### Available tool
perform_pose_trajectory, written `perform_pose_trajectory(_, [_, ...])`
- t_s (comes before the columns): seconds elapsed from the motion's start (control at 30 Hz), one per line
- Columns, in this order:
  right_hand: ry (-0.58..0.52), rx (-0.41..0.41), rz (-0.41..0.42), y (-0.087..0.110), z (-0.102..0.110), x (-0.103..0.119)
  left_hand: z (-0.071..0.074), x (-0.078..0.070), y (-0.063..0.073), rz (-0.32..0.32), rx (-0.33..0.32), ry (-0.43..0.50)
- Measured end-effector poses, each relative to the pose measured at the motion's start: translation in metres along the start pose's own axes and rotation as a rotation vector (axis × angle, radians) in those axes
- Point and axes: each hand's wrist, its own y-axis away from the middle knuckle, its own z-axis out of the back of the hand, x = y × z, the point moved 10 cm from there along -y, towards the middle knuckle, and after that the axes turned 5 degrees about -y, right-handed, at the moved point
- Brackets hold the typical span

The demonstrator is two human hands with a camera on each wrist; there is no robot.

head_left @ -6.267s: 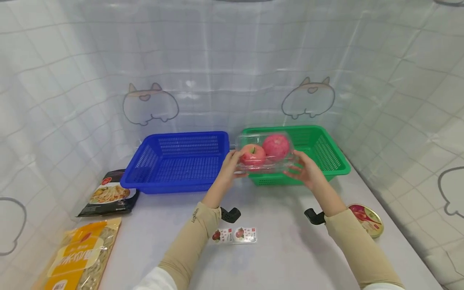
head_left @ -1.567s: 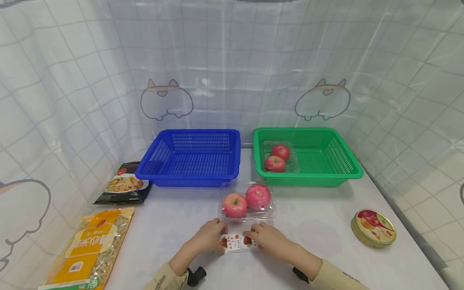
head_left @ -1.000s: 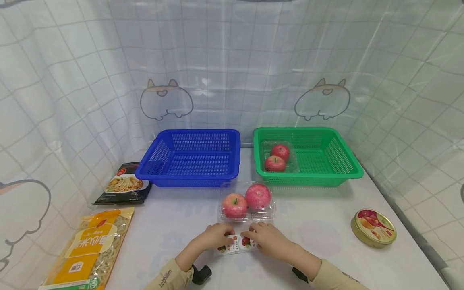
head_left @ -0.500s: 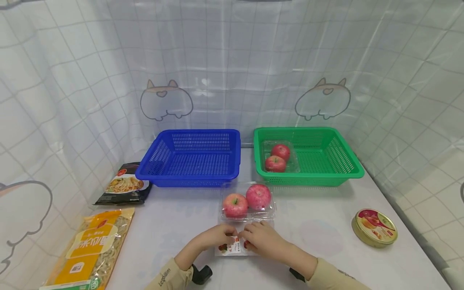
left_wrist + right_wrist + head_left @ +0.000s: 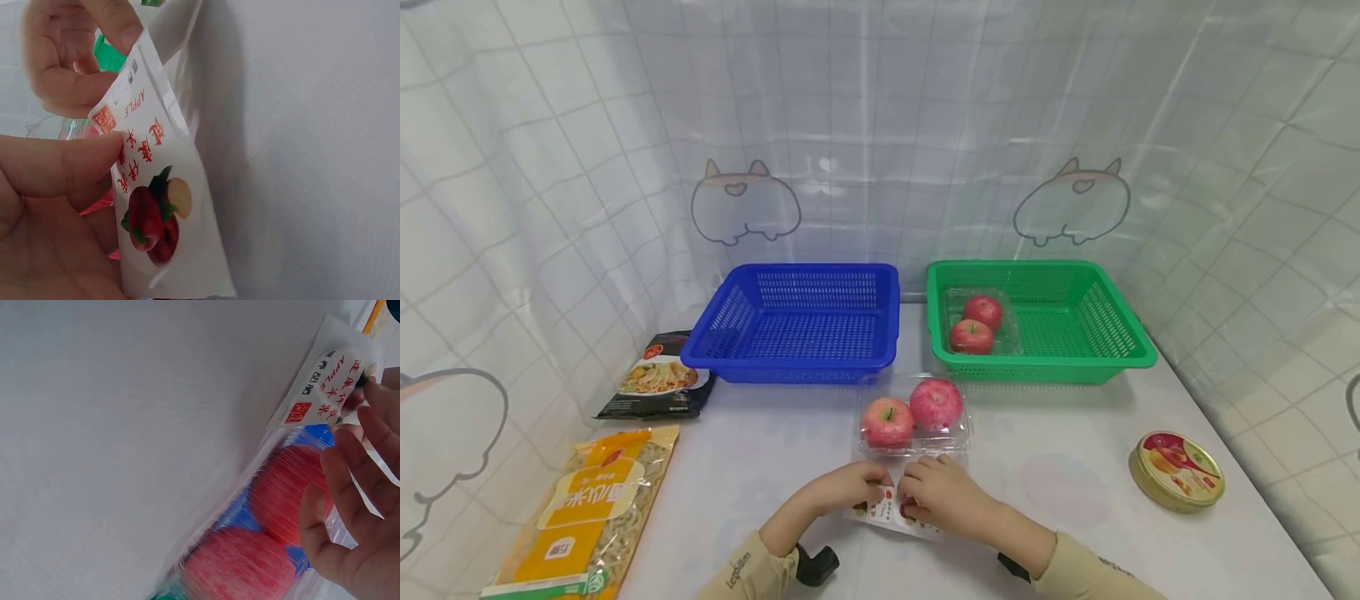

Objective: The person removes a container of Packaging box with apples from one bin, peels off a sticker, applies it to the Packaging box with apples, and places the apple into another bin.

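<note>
A white sheet of apple labels (image 5: 883, 515) is between both hands, tilted up off the table. My left hand (image 5: 850, 489) pinches its left part, the thumb lying on the printed face in the left wrist view. With curled fingers, my right hand (image 5: 947, 496) pinches the right part beside a printed apple; its fingers partly hide that label. The sheet looks bent near the right hand in the left wrist view. Just behind the hands sits a clear plastic box (image 5: 917, 451) holding two apples (image 5: 887, 423), touched by neither hand.
A blue basket (image 5: 805, 364) stands at the back. Right of it, a green basket (image 5: 1052, 362) holds another clear box with two apples (image 5: 972, 337). A black noodle packet (image 5: 658, 377) and a yellow bag (image 5: 587, 508) lie left, an oval tin (image 5: 1177, 471) right.
The first apple box went into the green basket and another stands before the baskets. Both hands came down to the label sheet, moved closer together and lifted it into a tilt.
</note>
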Motion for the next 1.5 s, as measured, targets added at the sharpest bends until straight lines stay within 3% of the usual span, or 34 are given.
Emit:
perform_pose_trajectory(0.13, [0.012,-0.025,-0.002,-0.001,0.003,-0.001,0.002,-0.001,-0.001,-0.004,-0.010,0.003])
perform_pose_trajectory(0.47, [0.014,-0.194,0.084,-0.002,0.013,0.008,-0.006,-0.002,-0.003,-0.019,0.038,0.018])
perform_pose_trajectory(0.63, [-0.006,-0.162,0.065,-0.002,0.012,0.008,-0.007,-0.005,0.000,-0.032,0.042,0.009])
perform_pose_trajectory(0.8, [-0.097,-0.115,0.008,-0.002,0.011,0.002,-0.002,-0.002,0.003,-0.004,0.015,0.054])
perform_pose_trajectory(1.07, [-0.194,-0.155,0.011,-0.001,0.010,-0.003,-0.001,0.000,0.004,0.023,0.020,0.113])
perform_pose_trajectory(1.5, [-0.121,-0.387,0.194,0.003,0.032,0.014,-0.008,0.000,0.002,-0.003,0.080,0.156])
